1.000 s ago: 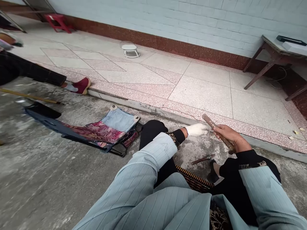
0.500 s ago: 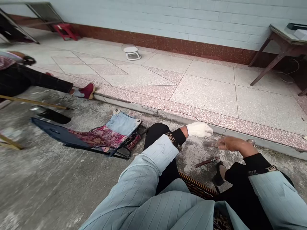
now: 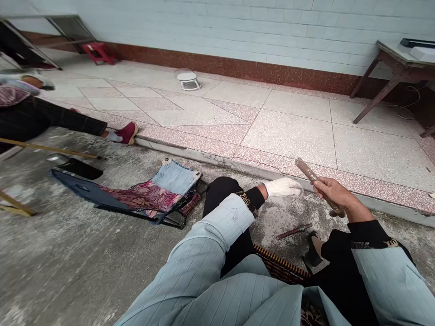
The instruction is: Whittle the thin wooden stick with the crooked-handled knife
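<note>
My left hand (image 3: 282, 186), in a white knitted glove, hovers by the edge of the low step with its fingers pressed together. Whatever it may hold is hidden. Bare, my right hand (image 3: 333, 192) is closed around a brown stick-shaped tool (image 3: 305, 168), which is tilted up to the left with its far end over the step. A rounded end of the tool pokes out below the palm; its exact kind does not show. Beneath the hands, a reddish-brown rod with a metal-looking middle (image 3: 294, 231) lies on the concrete near my right shoe (image 3: 311, 253).
A low folding chair (image 3: 149, 192) with patterned cloth stands at my left. Beyond it are a dark flask (image 3: 76, 166) and a seated person's leg (image 3: 68, 115). The raised tiled step (image 3: 292, 127) holds a white stool (image 3: 189, 81), a red stool (image 3: 98, 53) and a wooden table (image 3: 394, 61).
My right hand has raised the brown tool from a low, blurred position to a tilted one pointing up and left. My left hand stays nearly where it was. The view has shifted slightly.
</note>
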### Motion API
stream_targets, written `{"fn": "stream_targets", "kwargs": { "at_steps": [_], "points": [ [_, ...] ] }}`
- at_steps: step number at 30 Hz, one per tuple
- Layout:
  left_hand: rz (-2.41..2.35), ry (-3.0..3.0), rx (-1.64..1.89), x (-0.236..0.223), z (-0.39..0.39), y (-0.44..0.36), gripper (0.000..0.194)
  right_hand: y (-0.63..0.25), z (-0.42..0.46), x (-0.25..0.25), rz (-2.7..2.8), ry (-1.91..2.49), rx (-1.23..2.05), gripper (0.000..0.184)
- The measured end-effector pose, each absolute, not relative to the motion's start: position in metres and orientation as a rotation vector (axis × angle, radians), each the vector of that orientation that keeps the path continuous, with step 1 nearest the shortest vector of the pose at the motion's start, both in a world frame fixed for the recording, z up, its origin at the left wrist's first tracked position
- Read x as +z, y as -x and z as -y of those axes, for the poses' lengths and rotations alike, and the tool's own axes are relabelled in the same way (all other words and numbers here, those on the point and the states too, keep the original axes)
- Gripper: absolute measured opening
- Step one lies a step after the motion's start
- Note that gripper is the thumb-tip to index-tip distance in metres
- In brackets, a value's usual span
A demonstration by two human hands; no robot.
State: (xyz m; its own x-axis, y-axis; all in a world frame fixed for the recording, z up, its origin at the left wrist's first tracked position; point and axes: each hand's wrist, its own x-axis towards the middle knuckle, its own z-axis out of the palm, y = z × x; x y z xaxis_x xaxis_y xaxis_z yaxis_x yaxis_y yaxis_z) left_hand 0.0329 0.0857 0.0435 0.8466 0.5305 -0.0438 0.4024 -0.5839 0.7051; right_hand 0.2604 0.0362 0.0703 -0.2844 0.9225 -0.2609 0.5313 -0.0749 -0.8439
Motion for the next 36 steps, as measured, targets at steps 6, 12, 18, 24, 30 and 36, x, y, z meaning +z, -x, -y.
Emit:
{"fn": "stream_targets", "kwargs": {
  "at_steps": [6,12,18,24,30,36],
  "points": [
    [-0.695,-2.281,0.078,0.035,-0.087,-0.023,0.035,-0.257,-0.060,0.048,2.035,2.103,0.587,0.028],
    [-0.774,-2.564,-0.088,0.053,-0.096,0.001,0.025,-0.237,-0.053,0.051,2.739,1.825,1.257,0.014],
    [-0.844,-2.249,0.080,0.054,-0.119,0.021,0.026,-0.225,-0.052,0.073,2.365,1.091,1.661,0.025],
    [-0.783,-2.199,0.082,0.039,-0.113,0.016,0.029,-0.226,-0.073,0.067,1.913,1.296,1.491,0.034],
    [-0.770,-2.246,0.046,0.044,-0.102,0.008,0.033,-0.220,-0.080,0.059,1.852,1.631,1.260,0.029],
    [-0.884,-2.453,0.029,0.043,-0.109,0.020,0.034,-0.223,-0.084,0.059,2.100,1.878,0.969,0.026]
  ]
}}
